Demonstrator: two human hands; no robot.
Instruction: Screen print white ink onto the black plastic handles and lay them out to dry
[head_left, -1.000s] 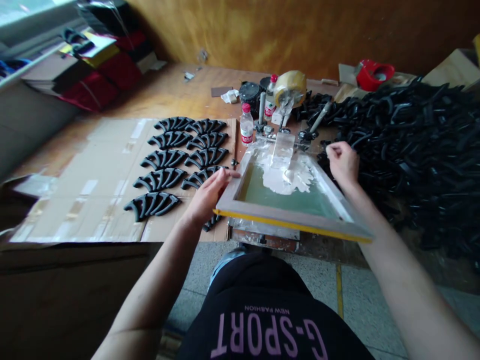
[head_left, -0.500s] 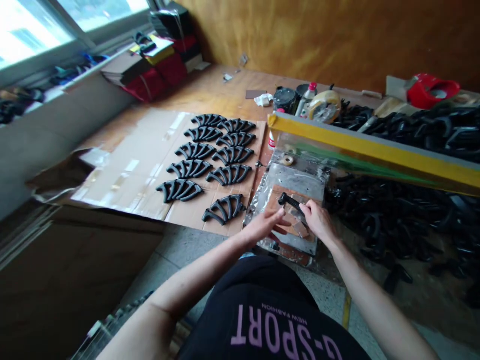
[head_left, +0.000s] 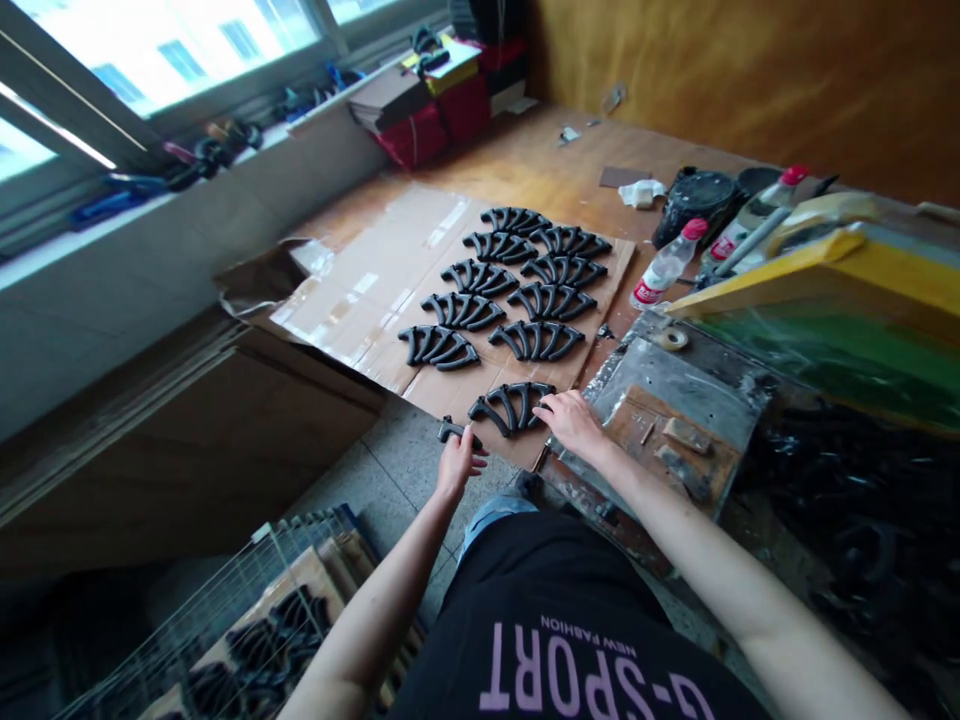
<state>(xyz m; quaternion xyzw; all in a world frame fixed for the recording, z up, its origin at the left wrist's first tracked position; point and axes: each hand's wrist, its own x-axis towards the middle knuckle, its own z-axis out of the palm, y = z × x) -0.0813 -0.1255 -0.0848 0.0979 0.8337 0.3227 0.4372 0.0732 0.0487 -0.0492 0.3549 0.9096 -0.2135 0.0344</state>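
My left hand (head_left: 459,462) is closed on a black curved plastic piece (head_left: 451,431) at the near edge of the cardboard sheet (head_left: 375,290). My right hand (head_left: 574,420) rests with fingers bent on the nearest fanned bunch of black pieces (head_left: 512,405), touching its right end. Several more fanned bunches (head_left: 517,270) lie in two columns on the cardboard. The yellow-framed printing screen (head_left: 840,290) is tilted up at the right, above the metal printing base (head_left: 675,400).
Two small bottles with red caps (head_left: 664,265), a black pot (head_left: 697,200) and a tape roll stand behind the screen. A dark heap of black pieces (head_left: 862,520) lies at the right. A wire basket (head_left: 247,620) with more pieces stands on the floor at lower left.
The screen went from flat to raised. Both hands left the printing base, and my left hand carried a black piece to the cardboard's near edge. The view swung left.
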